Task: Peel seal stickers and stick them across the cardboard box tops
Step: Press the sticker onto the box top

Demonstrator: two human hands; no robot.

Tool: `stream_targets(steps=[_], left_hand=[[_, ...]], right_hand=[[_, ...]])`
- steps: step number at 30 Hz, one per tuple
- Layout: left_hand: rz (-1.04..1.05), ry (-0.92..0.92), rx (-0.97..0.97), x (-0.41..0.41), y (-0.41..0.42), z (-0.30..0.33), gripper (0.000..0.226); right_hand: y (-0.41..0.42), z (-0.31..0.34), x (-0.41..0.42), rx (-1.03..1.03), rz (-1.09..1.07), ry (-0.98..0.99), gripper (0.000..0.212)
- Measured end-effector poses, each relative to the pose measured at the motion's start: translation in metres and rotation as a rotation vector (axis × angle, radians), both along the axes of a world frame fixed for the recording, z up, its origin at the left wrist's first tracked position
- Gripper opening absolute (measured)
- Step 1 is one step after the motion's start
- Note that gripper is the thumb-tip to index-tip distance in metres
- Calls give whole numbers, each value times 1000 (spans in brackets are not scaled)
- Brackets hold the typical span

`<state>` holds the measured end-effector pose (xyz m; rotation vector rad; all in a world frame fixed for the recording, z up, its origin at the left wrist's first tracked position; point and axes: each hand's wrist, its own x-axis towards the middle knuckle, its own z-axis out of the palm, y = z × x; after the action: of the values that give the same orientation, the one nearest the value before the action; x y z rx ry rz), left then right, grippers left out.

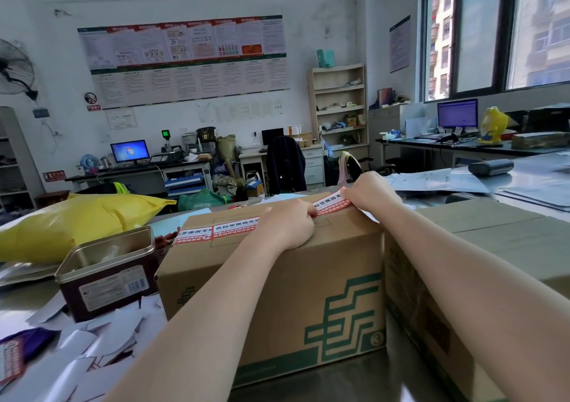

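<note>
Cardboard box (277, 284), centre of the frame, closed, green stepped logo on its near face, standing on a grey bench (354, 377). Seal sticker (216, 230), red and white with printed characters, lies across the box top from its left edge toward the right; its left part sits flat on the cardboard, its right end is lifted slightly off the top near the box's upper right corner. Left hand (288, 227), centre of the frame, rests on the box top over the sticker's middle, fingers curled and pressed down onto the strip. Right hand (368, 193), right of centre, pinches the sticker's raised right end between thumb and fingertips. Second cardboard box (481, 266), right of the frame, stands touching the first box's right side, beneath the right forearm. Open metal tin (108, 275), dark red with a barcode label, stands just beside the first box's left face. Yellow plastic bag (77, 219), left of the frame, lies behind the tin. White paper backing scraps (92, 349), lower left, lie scattered on the bench in front of the tin. Loose papers (438, 181) lie on the bench at the right, behind the second box.
</note>
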<state>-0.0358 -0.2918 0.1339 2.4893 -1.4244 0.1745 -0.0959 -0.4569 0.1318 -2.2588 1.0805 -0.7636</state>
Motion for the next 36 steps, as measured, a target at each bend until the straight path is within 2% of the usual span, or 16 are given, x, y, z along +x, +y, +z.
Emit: stream_targets(steps=[15, 20, 24, 27, 30, 33, 36], left_hand=[[0, -12, 10, -1, 0, -1, 44], [4, -10, 14, -1, 0, -1, 43], [3, -12, 6, -4, 1, -1, 42], [11, -18, 5, -6, 2, -1, 41], [21, -19, 2, -6, 2, -1, 40], [31, -17, 4, -5, 2, -1, 40], [32, -8, -1, -2, -1, -3, 42]], right_hand=[[8, 5, -1, -188, -55, 217, 16], [10, 3, -5, -116, -36, 233, 16], [12, 1, -20, -78, -62, 327, 11], [9, 6, -24, -139, -77, 207, 18], [18, 21, -18, -285, -15, 21, 15], [41, 29, -9, -266, 137, 142, 15], [61, 19, -3, -218, 211, 273, 27]])
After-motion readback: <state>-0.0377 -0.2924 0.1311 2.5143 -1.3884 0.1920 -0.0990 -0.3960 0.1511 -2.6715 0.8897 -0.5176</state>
